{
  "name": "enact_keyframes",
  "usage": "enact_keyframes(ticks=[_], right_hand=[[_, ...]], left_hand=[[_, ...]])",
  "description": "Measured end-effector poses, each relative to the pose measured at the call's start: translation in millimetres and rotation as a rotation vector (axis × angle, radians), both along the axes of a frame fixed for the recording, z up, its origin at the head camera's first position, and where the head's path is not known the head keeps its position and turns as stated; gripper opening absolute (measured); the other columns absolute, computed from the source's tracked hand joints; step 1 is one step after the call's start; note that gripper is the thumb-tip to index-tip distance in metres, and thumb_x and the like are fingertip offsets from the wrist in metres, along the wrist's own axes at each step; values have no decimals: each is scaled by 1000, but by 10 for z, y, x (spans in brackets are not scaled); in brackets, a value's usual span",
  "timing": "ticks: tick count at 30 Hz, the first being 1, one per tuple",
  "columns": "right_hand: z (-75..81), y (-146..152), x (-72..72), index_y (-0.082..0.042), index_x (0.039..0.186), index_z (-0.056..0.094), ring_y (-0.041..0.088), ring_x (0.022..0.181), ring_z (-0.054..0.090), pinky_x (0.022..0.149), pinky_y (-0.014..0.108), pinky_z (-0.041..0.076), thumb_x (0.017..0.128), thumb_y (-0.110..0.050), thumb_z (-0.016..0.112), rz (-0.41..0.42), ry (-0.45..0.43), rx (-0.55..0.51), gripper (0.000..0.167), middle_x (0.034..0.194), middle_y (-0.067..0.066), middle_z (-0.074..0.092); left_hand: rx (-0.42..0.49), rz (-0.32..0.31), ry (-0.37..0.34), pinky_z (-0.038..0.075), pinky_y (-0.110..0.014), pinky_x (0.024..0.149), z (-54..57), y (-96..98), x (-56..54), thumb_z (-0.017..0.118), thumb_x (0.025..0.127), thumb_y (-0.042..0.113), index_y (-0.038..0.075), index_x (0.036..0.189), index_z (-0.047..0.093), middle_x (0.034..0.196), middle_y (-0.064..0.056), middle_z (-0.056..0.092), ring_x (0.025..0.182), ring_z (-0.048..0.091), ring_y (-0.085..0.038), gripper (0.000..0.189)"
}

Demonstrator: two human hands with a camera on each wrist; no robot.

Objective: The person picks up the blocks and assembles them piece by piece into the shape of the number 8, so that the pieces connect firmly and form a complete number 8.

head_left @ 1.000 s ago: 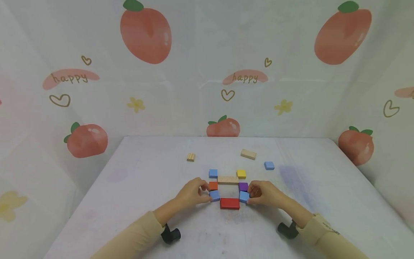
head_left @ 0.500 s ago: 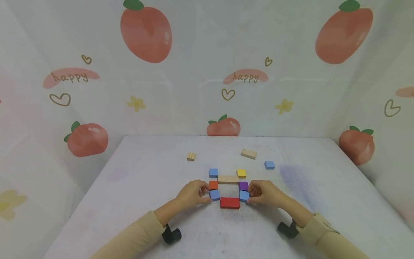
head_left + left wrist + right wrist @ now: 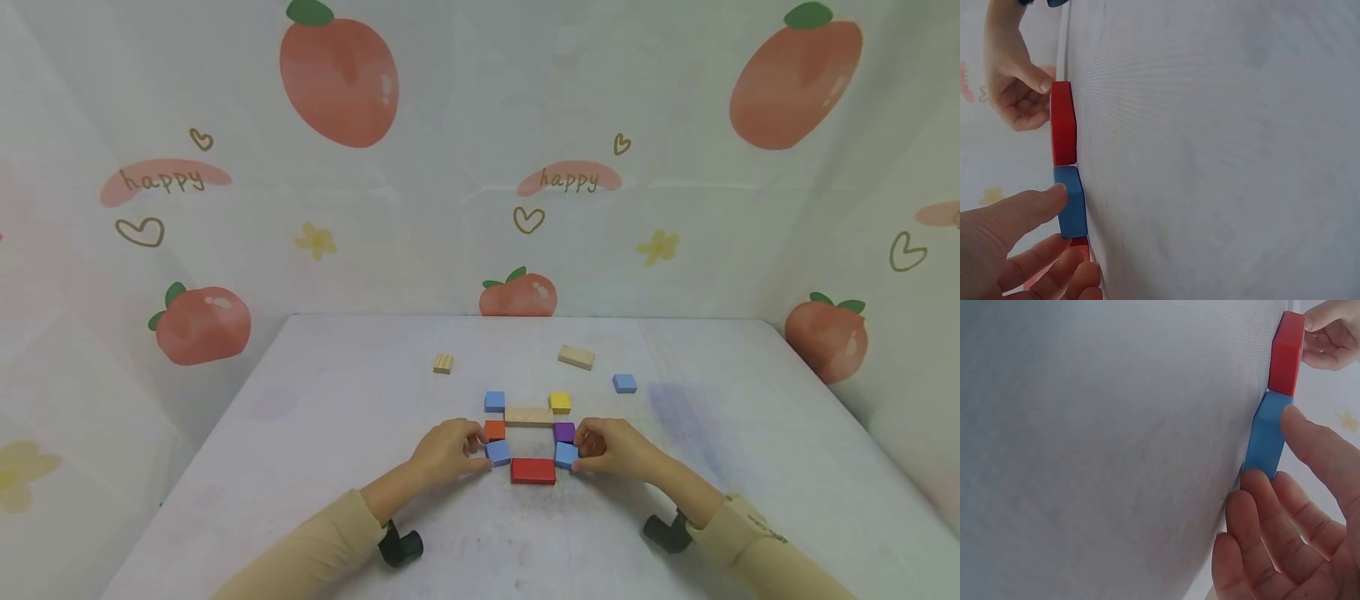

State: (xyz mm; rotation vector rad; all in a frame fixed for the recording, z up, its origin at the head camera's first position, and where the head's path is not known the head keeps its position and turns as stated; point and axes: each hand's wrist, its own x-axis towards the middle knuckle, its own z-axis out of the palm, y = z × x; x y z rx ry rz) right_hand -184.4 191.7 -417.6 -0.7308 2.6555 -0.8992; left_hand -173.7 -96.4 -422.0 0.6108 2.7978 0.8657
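Left hand (image 3: 444,450): curled fingers pinch left blue block (image 3: 497,452).
Right hand (image 3: 617,449): curled fingers pinch right blue block (image 3: 566,455).
Red block (image 3: 533,471): between both blues, long axis left-right.

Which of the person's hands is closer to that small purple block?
Right. The right hand sits directly beside the small purple square block, while the left hand is across the ring of blocks, beside the orange square block.

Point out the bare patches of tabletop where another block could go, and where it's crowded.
Bare: the near-left table beside the left hand; the right side past the lone blue block; the far strip behind the tan block. Crowded: the block ring around the red block, between both hands, right hand included.
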Motion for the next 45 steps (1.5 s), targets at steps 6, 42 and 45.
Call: enact_keyframes(ticks=[6,42,45], right_hand=[[-11,0,-2,-8,90,57,3,69,52,64,15,47,75,-23,77,2,6,1,28,77,-4,61],[-28,-7,-13,-8,88,57,3,69,53,63,16,47,75,-24,77,9,4,-5,29,78,-4,62],[-26,-8,-12,-8,88,57,3,69,52,63,16,47,75,-24,77,7,2,-2,29,77,-4,62]], left_hand=[[-14,7,9,40,-21,60,12,13,4,77,75,25,9,92,66,79,0,60,71,50,-10,26],[-21,10,23,40,-21,60,36,19,22,77,74,27,9,92,66,80,-1,61,72,51,-10,28],[-23,9,23,40,-22,61,27,18,17,77,74,27,9,92,66,80,0,61,72,51,-10,28]])
